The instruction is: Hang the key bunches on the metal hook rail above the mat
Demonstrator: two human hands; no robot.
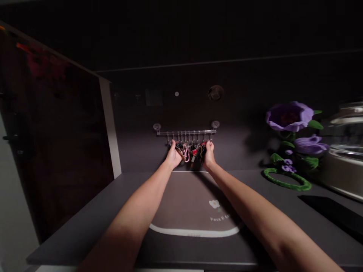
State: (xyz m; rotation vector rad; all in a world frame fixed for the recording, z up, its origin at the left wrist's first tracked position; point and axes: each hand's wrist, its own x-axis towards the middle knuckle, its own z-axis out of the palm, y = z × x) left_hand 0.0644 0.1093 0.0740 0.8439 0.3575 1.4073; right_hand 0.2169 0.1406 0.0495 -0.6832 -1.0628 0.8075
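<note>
A clear hook rail (186, 132) is fixed to the dark back wall by two round suction mounts. Several keys and key rings hang from its hooks, among them a pink strap (186, 154) and a red tag (194, 152). At the left end of the bunch, my left hand (174, 155) is curled around hanging keys, its thumb up near the hooks. My right hand (209, 153) closes on the right end of the bunch, just below the rail. The palms face each other, and the fingertips are partly hidden behind the keys.
A brown mat (187, 200) with a white border lies on the grey shelf (113, 211) under my arms. Purple fabric flowers (290, 117), a green ring (287, 184), a black flat object (334, 213) and a glass-topped container (346, 158) stand or lie at right.
</note>
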